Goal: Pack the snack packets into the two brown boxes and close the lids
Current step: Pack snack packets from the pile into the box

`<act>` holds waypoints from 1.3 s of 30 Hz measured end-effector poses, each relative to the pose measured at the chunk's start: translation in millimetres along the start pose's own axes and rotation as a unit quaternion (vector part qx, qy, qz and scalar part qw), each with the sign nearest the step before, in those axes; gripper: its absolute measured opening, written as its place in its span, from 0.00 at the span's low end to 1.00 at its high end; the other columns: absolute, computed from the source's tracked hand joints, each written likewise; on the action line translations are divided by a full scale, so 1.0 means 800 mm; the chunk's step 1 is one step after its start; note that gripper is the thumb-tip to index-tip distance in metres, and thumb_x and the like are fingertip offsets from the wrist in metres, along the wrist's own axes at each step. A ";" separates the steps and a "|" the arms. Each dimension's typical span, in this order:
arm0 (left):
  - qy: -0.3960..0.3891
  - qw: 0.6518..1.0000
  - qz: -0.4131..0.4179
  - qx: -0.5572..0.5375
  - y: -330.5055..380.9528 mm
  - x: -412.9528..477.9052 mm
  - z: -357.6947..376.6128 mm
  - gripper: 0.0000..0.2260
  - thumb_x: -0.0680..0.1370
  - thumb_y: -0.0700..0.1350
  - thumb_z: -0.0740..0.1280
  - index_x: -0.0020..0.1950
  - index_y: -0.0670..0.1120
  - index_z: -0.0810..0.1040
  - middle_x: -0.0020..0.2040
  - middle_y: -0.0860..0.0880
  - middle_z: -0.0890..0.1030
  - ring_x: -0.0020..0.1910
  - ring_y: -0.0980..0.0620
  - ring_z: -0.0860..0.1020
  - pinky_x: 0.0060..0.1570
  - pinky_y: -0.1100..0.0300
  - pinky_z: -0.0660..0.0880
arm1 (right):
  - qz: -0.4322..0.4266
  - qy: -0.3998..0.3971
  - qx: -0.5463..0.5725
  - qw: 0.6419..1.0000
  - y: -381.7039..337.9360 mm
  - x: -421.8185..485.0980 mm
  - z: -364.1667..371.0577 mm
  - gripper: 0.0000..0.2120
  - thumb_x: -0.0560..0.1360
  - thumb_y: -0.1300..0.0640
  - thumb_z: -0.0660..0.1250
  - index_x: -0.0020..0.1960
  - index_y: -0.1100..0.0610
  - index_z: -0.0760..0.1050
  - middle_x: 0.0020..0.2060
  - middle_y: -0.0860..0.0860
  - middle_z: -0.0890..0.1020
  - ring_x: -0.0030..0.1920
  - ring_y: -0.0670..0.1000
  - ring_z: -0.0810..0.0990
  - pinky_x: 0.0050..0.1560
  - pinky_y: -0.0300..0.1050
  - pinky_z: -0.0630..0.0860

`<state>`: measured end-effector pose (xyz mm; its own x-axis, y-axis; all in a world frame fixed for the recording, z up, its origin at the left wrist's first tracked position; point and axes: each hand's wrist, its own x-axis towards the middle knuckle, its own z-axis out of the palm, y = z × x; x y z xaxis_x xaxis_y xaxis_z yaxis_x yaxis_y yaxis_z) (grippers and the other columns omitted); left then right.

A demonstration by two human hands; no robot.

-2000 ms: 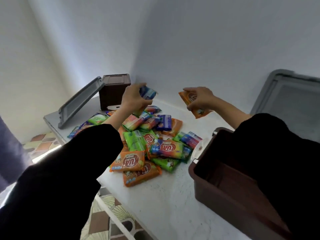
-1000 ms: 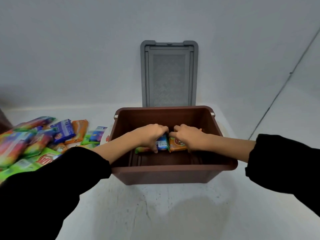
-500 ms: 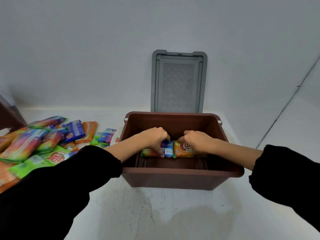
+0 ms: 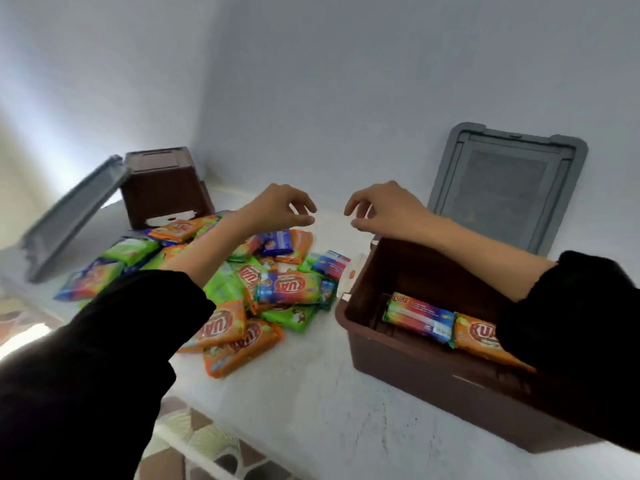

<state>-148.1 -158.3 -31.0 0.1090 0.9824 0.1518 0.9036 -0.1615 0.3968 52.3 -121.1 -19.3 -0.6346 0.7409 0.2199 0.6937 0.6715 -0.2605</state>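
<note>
Right brown box [image 4: 415, 372]: multicolour packet [image 4: 420, 318], orange packet [image 4: 479, 336] inside; lid [image 4: 505, 181] open.

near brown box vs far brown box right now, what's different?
Near brown box shows its inside, with two packets on its floor; far brown box shows only its outer wall, contents hidden. Near box's grey lid stands upright behind it; far box's grey lid slopes down to the table beside it. Both brown, both open.
</note>
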 end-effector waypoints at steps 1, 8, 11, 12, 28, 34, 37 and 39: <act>0.000 0.999 -0.037 0.009 -0.022 -0.015 -0.005 0.12 0.75 0.44 0.69 0.57 0.43 0.79 0.51 0.46 0.82 0.51 0.49 0.80 0.49 0.65 0.70 | -0.022 -0.018 -0.001 1.000 -0.014 0.014 0.010 0.11 0.72 0.57 0.67 0.54 0.54 0.79 0.46 0.51 0.83 0.43 0.47 0.76 0.50 0.47 0.77; -0.178 0.959 -0.218 0.044 -0.127 -0.128 -0.001 0.31 0.72 0.51 0.71 0.73 0.52 0.62 0.73 0.47 0.62 0.71 0.46 0.62 0.68 0.52 0.63 | -0.166 -0.246 -0.092 0.950 -0.089 0.067 0.107 0.30 0.72 0.50 0.69 0.71 0.52 0.64 0.63 0.55 0.74 0.62 0.54 0.73 0.56 0.46 0.70; -0.178 0.963 -0.197 0.034 -0.146 -0.166 0.018 0.38 0.68 0.50 0.75 0.73 0.57 0.60 0.75 0.49 0.51 0.74 0.46 0.51 0.73 0.46 0.56 | -0.183 -0.334 -0.142 0.914 -0.101 0.073 0.145 0.39 0.72 0.49 0.69 0.76 0.47 0.51 0.66 0.58 0.69 0.65 0.57 0.68 0.61 0.47 0.67; -0.160 0.969 -0.184 0.031 -0.149 -0.177 0.027 0.37 0.67 0.50 0.76 0.72 0.58 0.62 0.75 0.49 0.50 0.74 0.46 0.50 0.73 0.45 0.56 | -0.181 -0.351 -0.153 0.906 -0.102 0.073 0.156 0.41 0.72 0.49 0.70 0.76 0.46 0.48 0.67 0.59 0.67 0.65 0.58 0.68 0.64 0.49 0.68; -0.088 0.989 -0.073 0.093 -0.140 -0.165 0.029 0.30 0.67 0.53 0.75 0.66 0.49 0.72 0.60 0.49 0.73 0.58 0.51 0.71 0.57 0.58 0.69 | -0.175 -0.207 -0.119 0.955 -0.082 0.080 0.138 0.33 0.70 0.53 0.72 0.71 0.46 0.64 0.45 0.53 0.72 0.56 0.55 0.70 0.41 0.41 0.61; -0.013 0.993 -0.004 0.117 -0.097 -0.099 -0.037 0.36 0.61 0.60 0.74 0.66 0.48 0.74 0.58 0.47 0.75 0.56 0.50 0.73 0.55 0.61 0.66 | -0.128 -0.105 -0.109 0.980 -0.048 0.080 0.030 0.33 0.67 0.53 0.75 0.69 0.48 0.68 0.53 0.60 0.78 0.52 0.57 0.73 0.44 0.42 0.62; 0.001 0.992 0.062 0.114 -0.058 -0.058 -0.059 0.41 0.56 0.68 0.68 0.64 0.46 0.75 0.53 0.50 0.76 0.51 0.53 0.74 0.49 0.65 0.67 | -0.079 -0.091 -0.098 0.988 -0.019 0.055 -0.031 0.33 0.66 0.53 0.75 0.69 0.48 0.69 0.52 0.54 0.77 0.49 0.52 0.71 0.47 0.42 0.63; -0.003 0.990 0.102 0.096 -0.029 -0.031 -0.063 0.41 0.57 0.67 0.66 0.64 0.45 0.75 0.54 0.49 0.76 0.51 0.53 0.75 0.50 0.64 0.70 | -0.042 -0.096 -0.098 0.990 0.003 0.029 -0.067 0.32 0.67 0.53 0.75 0.69 0.46 0.68 0.50 0.51 0.73 0.48 0.49 0.68 0.47 0.41 0.62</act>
<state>-192.5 -184.0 2.0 0.2998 0.9316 0.2057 0.9242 -0.3371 0.1793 57.8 -101.5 35.5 -0.7327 0.6789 0.0463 0.6767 0.7341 -0.0565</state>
